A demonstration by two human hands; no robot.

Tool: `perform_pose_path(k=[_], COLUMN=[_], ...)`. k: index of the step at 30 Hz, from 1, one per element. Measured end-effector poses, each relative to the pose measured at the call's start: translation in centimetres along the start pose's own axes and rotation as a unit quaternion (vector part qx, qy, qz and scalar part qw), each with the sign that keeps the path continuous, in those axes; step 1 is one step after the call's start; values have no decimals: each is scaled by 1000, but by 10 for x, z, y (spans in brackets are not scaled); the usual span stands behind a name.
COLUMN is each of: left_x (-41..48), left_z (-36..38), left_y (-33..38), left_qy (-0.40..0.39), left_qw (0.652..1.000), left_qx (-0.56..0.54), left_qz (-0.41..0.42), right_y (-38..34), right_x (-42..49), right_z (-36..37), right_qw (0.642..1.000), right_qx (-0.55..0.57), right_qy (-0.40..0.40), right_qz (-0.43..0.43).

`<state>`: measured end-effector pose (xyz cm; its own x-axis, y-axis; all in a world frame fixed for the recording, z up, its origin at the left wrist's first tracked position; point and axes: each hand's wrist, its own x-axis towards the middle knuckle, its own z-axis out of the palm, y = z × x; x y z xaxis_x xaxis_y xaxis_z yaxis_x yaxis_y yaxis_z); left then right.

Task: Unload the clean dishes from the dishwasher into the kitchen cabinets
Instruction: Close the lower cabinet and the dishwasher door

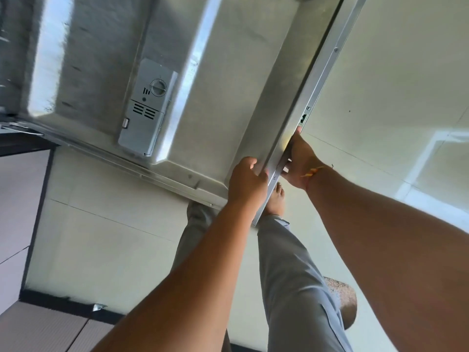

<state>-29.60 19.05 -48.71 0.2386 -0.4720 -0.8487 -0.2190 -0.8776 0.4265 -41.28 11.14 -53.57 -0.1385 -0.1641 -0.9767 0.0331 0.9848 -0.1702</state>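
The dishwasher door lies lowered and open below me, its steel inner face up, with the grey detergent dispenser set into it. My left hand is curled over the door's top edge near its corner. My right hand grips the same edge from the outer side, fingers under the rim; a yellow thread sits at that wrist. No dishes or racks show in this view.
Pale floor tiles spread to the right of the door. My legs in grey trousers and a bare foot stand just under the door's edge. Pinkish cabinet fronts with a dark plinth line the left side.
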Motion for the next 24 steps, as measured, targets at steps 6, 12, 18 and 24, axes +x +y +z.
perform_pose_path(k=[6,12,18,24], left_x=[-76,-181,-266,-315], left_z=[-14,-60,-156,-247], left_y=[22,60,106,131], left_qy=[75,184,286,362], left_qw=[960,915,873,830], left_qx=[220,316,368,396], left_qz=[158,170,147,153], right_y=[-15,-59,-105,-131], right_x=[-76,-217,-357,-431], right_z=[-12,2,60,126], right_qw=[994,966,920,818], right_qx=[-97,-231,-312,-441], right_qy=[-11,-22,-114,-188], right_qz=[-44,-114,-207,-318])
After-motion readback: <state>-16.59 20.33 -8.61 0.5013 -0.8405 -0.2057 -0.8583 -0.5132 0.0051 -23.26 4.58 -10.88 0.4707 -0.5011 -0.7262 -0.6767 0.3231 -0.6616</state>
